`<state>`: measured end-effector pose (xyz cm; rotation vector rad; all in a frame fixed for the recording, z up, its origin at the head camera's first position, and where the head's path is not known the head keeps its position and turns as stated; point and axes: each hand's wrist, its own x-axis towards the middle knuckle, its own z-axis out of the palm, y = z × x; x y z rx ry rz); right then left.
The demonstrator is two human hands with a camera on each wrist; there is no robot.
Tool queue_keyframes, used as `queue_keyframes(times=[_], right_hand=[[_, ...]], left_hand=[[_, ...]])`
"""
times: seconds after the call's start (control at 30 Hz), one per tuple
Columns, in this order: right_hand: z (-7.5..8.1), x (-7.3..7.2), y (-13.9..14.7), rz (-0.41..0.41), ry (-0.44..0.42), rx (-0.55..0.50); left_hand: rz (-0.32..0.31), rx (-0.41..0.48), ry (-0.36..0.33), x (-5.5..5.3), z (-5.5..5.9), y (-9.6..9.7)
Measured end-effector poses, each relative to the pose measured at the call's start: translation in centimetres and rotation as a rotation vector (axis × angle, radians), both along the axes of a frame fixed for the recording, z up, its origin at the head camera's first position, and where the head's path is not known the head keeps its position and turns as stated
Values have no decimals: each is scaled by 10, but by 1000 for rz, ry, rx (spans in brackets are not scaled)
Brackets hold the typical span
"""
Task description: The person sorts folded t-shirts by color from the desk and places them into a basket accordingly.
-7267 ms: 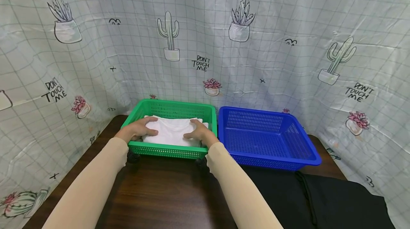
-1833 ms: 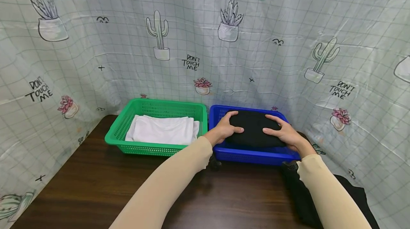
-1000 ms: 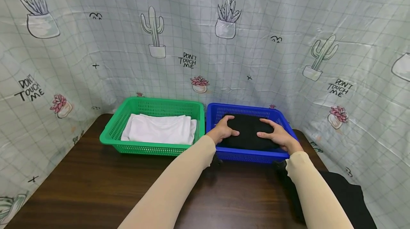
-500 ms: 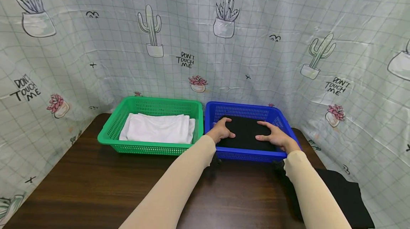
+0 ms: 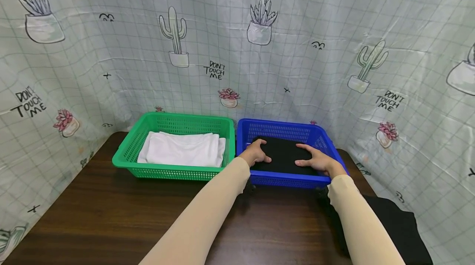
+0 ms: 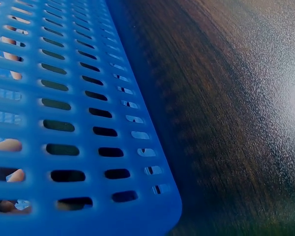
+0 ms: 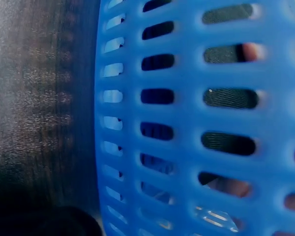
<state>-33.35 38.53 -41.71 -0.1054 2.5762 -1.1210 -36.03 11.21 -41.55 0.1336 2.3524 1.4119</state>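
Note:
A folded black garment lies low inside the blue basket. My left hand holds its left side, thumb toward the front and forefinger toward the back, the other fingers hidden. On the opposite side my right hand grips the garment in the same manner, thumb and forefinger spread over its top. Both wrist views are filled by the basket's slotted wall. Through the slots in the right wrist view, bits of dark ribbed cloth and a fingertip show.
A green basket with a folded white garment stands just left of the blue one. More black cloth lies at the table's right edge, partly under my right sleeve. A printed curtain hangs behind the dark wooden table.
Seven seconds ago both hands were on the white garment in the green basket. Since then the black garment has come into the blue basket and sunk lower; over the last half second little moves.

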Motion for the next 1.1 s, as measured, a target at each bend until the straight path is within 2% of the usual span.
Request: queue_keyframes(times=[0.3, 0.5, 0.7, 1.1], right_hand=[[10, -1, -3, 8, -72, 7], [11, -5, -1, -3, -109, -14], [11, -7, -2, 1, -132, -12], [6, -9, -3, 6, -187, 2]], left_hand=[[-4, -43, -22, 2, 10, -2], [0, -46, -26, -3, 8, 0], [-24, -57, -22, 2, 11, -3], [-43, -24, -52, 7, 6, -5]])
